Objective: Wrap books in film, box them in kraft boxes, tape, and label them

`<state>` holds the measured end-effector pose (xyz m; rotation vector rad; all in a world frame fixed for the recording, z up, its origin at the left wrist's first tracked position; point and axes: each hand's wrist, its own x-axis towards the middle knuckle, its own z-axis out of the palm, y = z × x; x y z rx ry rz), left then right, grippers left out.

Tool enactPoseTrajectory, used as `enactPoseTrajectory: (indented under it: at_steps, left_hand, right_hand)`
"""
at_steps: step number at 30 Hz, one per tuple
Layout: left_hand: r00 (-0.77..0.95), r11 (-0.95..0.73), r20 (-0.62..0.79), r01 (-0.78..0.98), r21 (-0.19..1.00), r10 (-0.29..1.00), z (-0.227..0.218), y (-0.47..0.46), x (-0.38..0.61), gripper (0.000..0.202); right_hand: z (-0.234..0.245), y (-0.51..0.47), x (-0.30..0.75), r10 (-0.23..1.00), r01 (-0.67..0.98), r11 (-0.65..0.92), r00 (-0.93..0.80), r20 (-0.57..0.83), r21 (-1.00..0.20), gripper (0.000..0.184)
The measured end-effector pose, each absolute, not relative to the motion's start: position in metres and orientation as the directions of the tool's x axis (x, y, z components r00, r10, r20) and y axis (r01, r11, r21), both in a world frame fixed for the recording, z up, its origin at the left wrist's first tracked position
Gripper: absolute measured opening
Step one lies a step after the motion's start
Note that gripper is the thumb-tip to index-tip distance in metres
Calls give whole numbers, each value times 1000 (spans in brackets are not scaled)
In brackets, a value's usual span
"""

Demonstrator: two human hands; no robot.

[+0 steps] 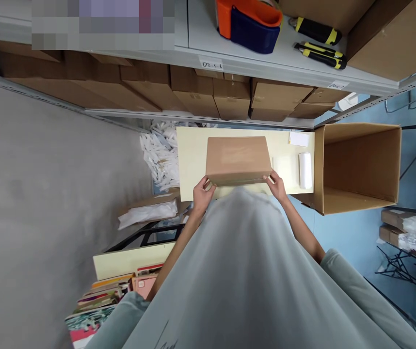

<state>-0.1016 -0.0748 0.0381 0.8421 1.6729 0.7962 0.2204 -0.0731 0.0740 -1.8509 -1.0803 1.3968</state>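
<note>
A closed brown cardboard box (237, 156) rests on the pale yellow tabletop (191, 165) right in front of my body. My left hand (203, 192) grips its near left corner, with the thumb and fingers pinched on the edge. At the near right corner, my right hand (276, 185) pinches the box in the same way. A shiny strip that looks like clear tape runs along the near face. The underside of the box is hidden.
A white roll (305, 170) and a white card (298, 138) lie at the table's right end. Beyond stands a large open carton (360, 169). Overhead, a shelf holds a tape dispenser (249, 24) and utility knives (319, 31). White paper scraps (162, 155) are heaped at left.
</note>
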Motion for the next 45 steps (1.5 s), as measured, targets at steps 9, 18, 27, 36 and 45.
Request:
enactPoseTrajectory:
  at_steps: [9,18,27,36,45]
  left_hand:
    - [-303,410,-289,501,763,908,83,-24,-98,42]
    - [-293,463,-362,645,608,885,57,-2,-92,66]
    - [-198,439,-394,475,763,898,41,10,-105,49]
    - [-60,196,-189,440,876,980,46,3,-107,82]
    - [-75,186,-174,198,962,982,14,-44,-123,70]
  right_hand:
    - [127,-24,198,905,716,-419,281,-319,-558,68]
    - [83,-12,181,877,786,-419,221,-426,-455,92]
    - [66,-5,190,841,671,-471,147,-520,-573,95]
    - [68,-29,193,927,488,-361,281,-249,-795,73]
    - [66,-90,191,890,398,-366,414,-192,-841,57]
